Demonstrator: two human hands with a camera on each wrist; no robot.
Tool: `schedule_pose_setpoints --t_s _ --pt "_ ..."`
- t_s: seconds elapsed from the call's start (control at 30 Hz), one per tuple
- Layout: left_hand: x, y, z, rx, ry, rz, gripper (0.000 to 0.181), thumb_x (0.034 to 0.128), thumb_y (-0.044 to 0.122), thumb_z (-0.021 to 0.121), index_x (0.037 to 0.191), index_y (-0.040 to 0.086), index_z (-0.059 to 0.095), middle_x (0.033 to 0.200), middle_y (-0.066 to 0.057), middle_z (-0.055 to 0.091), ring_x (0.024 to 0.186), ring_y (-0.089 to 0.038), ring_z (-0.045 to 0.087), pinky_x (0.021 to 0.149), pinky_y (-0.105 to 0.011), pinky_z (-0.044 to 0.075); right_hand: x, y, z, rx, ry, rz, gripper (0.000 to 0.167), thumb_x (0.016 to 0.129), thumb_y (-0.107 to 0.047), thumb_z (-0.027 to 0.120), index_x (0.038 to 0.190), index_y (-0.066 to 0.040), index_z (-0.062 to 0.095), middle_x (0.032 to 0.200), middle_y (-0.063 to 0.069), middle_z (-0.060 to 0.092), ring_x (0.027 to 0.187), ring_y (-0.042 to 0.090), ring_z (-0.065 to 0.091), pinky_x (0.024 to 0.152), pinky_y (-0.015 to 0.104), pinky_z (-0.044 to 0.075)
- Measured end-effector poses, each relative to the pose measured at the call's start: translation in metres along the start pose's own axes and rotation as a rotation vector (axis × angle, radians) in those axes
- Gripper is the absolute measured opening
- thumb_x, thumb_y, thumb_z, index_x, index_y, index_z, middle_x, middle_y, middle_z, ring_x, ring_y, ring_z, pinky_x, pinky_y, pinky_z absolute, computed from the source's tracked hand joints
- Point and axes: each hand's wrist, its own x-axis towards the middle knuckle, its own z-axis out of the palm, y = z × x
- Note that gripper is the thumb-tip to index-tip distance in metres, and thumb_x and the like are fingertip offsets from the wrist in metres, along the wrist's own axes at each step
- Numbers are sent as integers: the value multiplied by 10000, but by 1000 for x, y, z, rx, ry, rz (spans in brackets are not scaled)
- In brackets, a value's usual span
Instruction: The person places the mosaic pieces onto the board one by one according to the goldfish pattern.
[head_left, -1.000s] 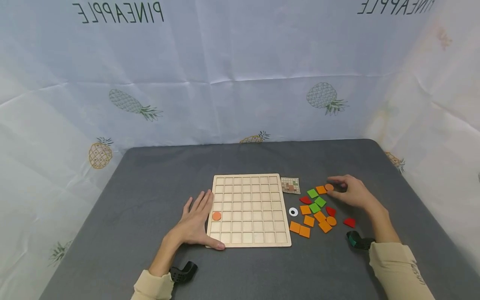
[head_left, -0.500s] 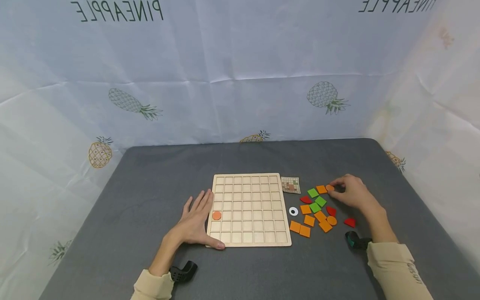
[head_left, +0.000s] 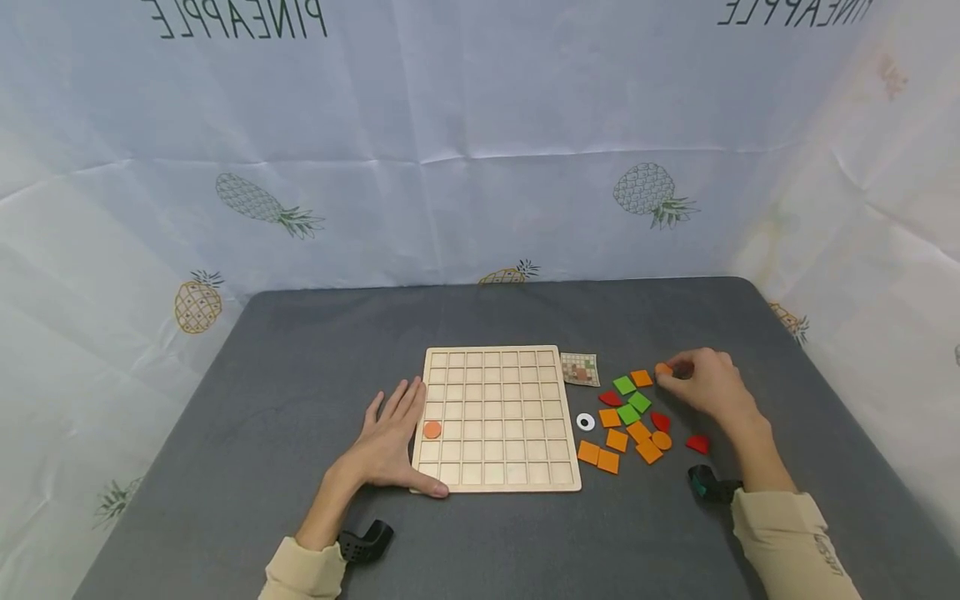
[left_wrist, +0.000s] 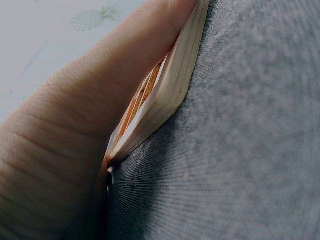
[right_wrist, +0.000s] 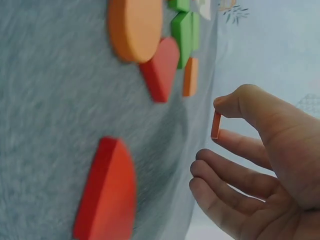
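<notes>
My right hand [head_left: 708, 385] pinches a round orange tile [right_wrist: 216, 125] between thumb and index finger, just off the right end of the loose pieces. The other fingers curve loosely below it in the right wrist view. My left hand [head_left: 391, 435] lies spread along the left edge of a wooden grid board [head_left: 495, 417], its thumb over the near left corner. In the left wrist view the thumb [left_wrist: 95, 75] covers part of the board's edge [left_wrist: 165, 95]. One orange disc [head_left: 432, 429] sits in a cell of the board's left column.
Loose orange squares [head_left: 608, 461], green squares [head_left: 628, 413], red pieces [head_left: 697, 443] and another orange disc [head_left: 661, 441] lie right of the board. A white ring-like piece [head_left: 585, 422] and a small printed pattern card [head_left: 580, 369] are beside the board. A grey cloth [head_left: 480, 542] covers the table.
The right thumb and index finger have closed on the orange disc beside the far orange square. It has been drawn slightly away to the right. The left hand stays in place.
</notes>
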Motion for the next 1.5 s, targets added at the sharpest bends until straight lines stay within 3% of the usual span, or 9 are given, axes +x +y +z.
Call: schedule_pose_setpoints --t_s 0.3,0.6,1.03,1.5 --pt "0 1 0 2 -4 -6 1532 570 753 847 1639 4 45 1731 -195 16 1609 -418 2 1220 -699 0 -2 -30 -6 64 91 -40 328 910 -182 760 1123 68 748 984 233 764 853 328 701 716 434 582" --pt "1 1 0 6 -5 -10 1541 563 759 846 1639 3 42 1732 -193 18 1610 -414 4 1221 -699 6 -3 -54 -3 107 82 -87 322 908 -151 748 1136 77 745 974 237 766 831 327 723 755 494 609" --pt "0 2 0 7 -8 -16 1547 558 759 850 1637 -2 46 1730 -199 23 1610 -414 7 1223 -698 5 1 -82 5 141 80 -140 309 907 -141 743 1140 62 751 1010 230 772 847 313 736 781 482 620" --pt "0 1 0 8 -10 -21 1547 559 768 844 1640 9 39 1733 -190 18 1610 -416 2 1222 -699 0 13 -125 33 228 69 -268 261 901 -109 746 1110 46 772 1001 209 777 844 296 734 777 446 621"
